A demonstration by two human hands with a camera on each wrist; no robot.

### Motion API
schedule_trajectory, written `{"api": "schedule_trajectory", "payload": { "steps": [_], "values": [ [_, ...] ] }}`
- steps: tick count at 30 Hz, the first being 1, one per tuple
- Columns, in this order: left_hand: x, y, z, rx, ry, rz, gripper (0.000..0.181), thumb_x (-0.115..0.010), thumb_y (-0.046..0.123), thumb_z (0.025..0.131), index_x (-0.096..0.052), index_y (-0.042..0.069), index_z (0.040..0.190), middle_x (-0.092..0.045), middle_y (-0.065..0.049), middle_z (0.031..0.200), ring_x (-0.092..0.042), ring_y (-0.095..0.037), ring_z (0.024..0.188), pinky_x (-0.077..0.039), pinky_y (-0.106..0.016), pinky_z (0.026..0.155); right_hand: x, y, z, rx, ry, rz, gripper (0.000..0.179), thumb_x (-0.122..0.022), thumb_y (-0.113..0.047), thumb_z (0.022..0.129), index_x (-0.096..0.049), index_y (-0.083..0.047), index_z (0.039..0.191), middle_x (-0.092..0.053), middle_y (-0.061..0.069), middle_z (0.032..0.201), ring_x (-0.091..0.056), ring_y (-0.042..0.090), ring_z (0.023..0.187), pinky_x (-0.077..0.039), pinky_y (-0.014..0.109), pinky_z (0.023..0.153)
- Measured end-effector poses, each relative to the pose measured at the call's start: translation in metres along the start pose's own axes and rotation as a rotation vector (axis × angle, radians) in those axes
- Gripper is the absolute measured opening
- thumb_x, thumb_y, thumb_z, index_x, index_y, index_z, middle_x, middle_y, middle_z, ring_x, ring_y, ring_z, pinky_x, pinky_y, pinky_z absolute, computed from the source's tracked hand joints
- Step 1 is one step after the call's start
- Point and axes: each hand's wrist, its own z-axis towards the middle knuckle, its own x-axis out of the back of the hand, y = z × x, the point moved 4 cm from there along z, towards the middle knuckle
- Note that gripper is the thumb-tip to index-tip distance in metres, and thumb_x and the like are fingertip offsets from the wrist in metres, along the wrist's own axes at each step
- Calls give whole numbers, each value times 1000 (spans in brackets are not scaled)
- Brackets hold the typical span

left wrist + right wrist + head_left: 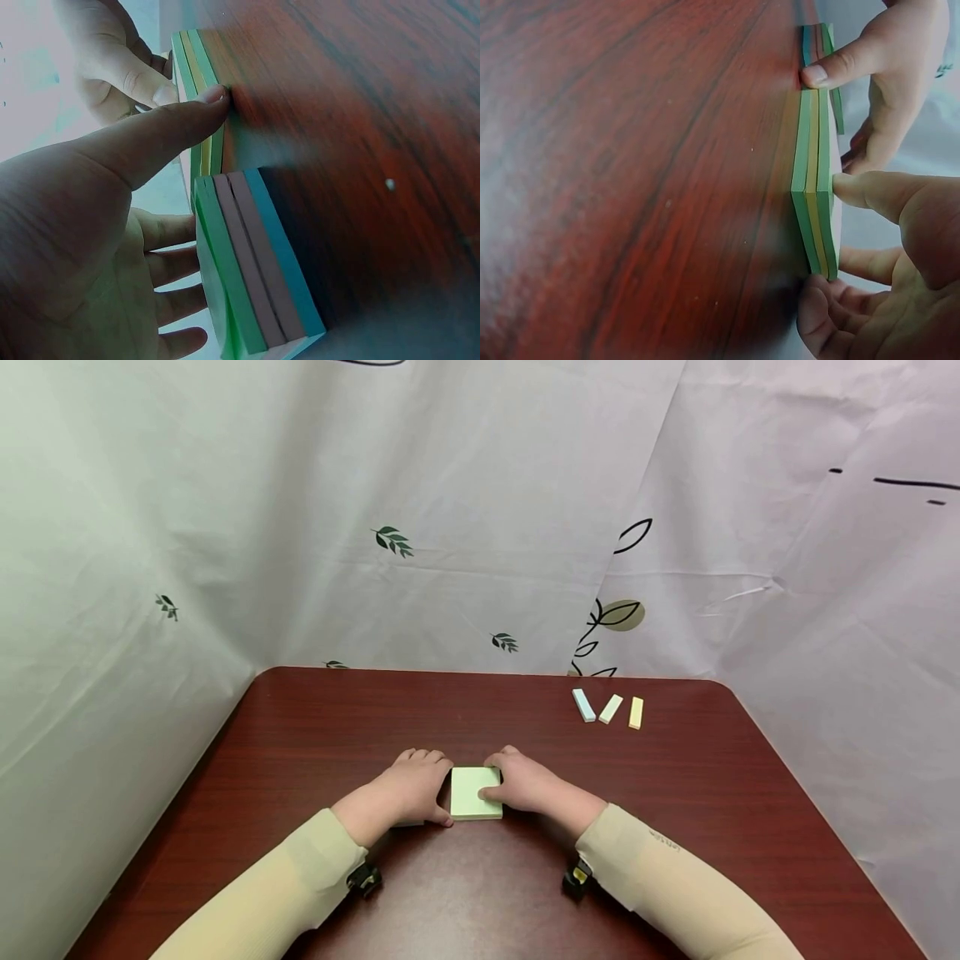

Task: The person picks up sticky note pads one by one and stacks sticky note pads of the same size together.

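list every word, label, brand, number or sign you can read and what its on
Right sleeve: small dark lettering, too small and blurred to read.
No lettering shows on the right note stack or left note stack.
Nothing else readable.

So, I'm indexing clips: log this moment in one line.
left hand: thumb at square stack | right hand: grips square stack | three strips: far right

Green and yellow stack [811, 150], green, mauve and blue stack [247, 262], reddish-brown wood-grained table [375, 710]
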Motion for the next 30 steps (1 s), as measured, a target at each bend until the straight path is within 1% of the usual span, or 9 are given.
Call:
{"api": "schedule_trajectory", "payload": {
  "steps": [5, 9, 15, 20, 24, 27, 30],
  "values": [
    [0, 0, 0, -1, -2, -8, 84, -82, 55, 74, -54, 7, 136, -54, -10, 135, -47, -33, 129, -30, -54, 110, 1, -1, -1, 5, -14, -6, 46, -75, -29, 88, -64, -1, 123, -57, 10, 113, -55, 16, 89, -48, 34, 81],
    [-1, 0, 0, -2, -7, -7, 86, -82, 56, 74, -53, 7, 138, -54, -10, 136, -47, -33, 130, -31, -53, 110, 1, -1, -2, 5, -20, -3, 48, -74, -29, 89, -63, 0, 125, -57, 11, 116, -57, 18, 94, -48, 36, 85],
    [0, 0, -3, 1, -16, -16, 92, -80, 57, 75, -48, 5, 144, -50, -12, 142, -44, -34, 134, -29, -53, 111, 3, 0, -3, -13, -20, 49, 52, -72, -32, 91, -60, 0, 130, -57, 14, 121, -58, 21, 101, -48, 39, 90],
    [0, -2, -3, -6, -19, -54, 97, -79, 58, 77, -42, 5, 149, -45, -13, 148, -40, -34, 137, -27, -53, 112, 5, 7, -6, -25, 11, 87, 55, -68, -38, 94, -56, -4, 135, -56, 13, 127, -58, 22, 110, -47, 41, 95],
    [3, -7, -7, 0, 18, -93, 95, -74, 60, 80, -39, 7, 151, -42, -13, 150, -37, -34, 140, -25, -52, 114, 12, 17, -14, -35, 48, 107, 55, -65, -41, 95, -54, -7, 138, -56, 10, 126, -58, 21, 112, -47, 42, 94],
    [9, -12, -12, 5, 71, -122, 90, -69, 60, 85, -38, 7, 152, -41, -14, 151, -35, -36, 141, -23, -54, 114, 20, 26, -23, -46, 73, 115, 55, -64, -42, 96, -52, -11, 140, -56, 7, 128, -58, 20, 114, -47, 43, 95],
    [15, -18, -19, -4, 141, -138, 86, -64, 59, 89, -38, 7, 152, -40, -14, 152, -35, -37, 141, -23, -55, 114, 28, 37, -34, -39, 99, 102, 57, -62, -44, 97, -49, -13, 143, -54, 5, 134, -55, 20, 122, -45, 44, 100]
  ]
}}
